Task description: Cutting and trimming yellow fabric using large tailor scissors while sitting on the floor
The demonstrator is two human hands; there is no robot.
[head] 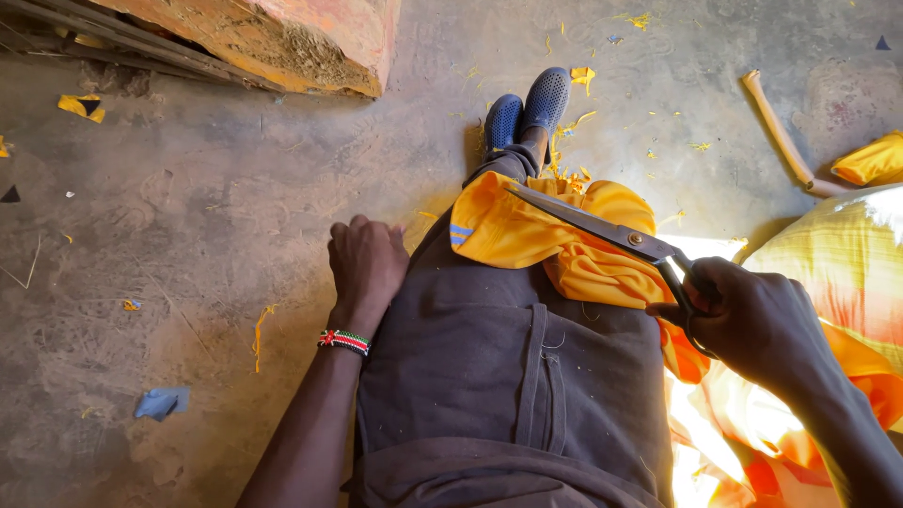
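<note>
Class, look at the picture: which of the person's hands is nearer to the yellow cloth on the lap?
Right. The right hand holds the scissors over the yellow cloth, touching its edge. The left hand rests on the thigh, apart from the cloth.

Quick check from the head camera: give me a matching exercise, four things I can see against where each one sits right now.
Things:
1. scissors
2. left hand
3. yellow cloth
4. blue scrap

Places:
A. on the dirt floor, far left
B. draped over the lap
C. gripped in the right hand, blades over the cloth
D. curled at the left thigh, beaded bracelet on its wrist

Pairs: 1-C, 2-D, 3-B, 4-A
</note>
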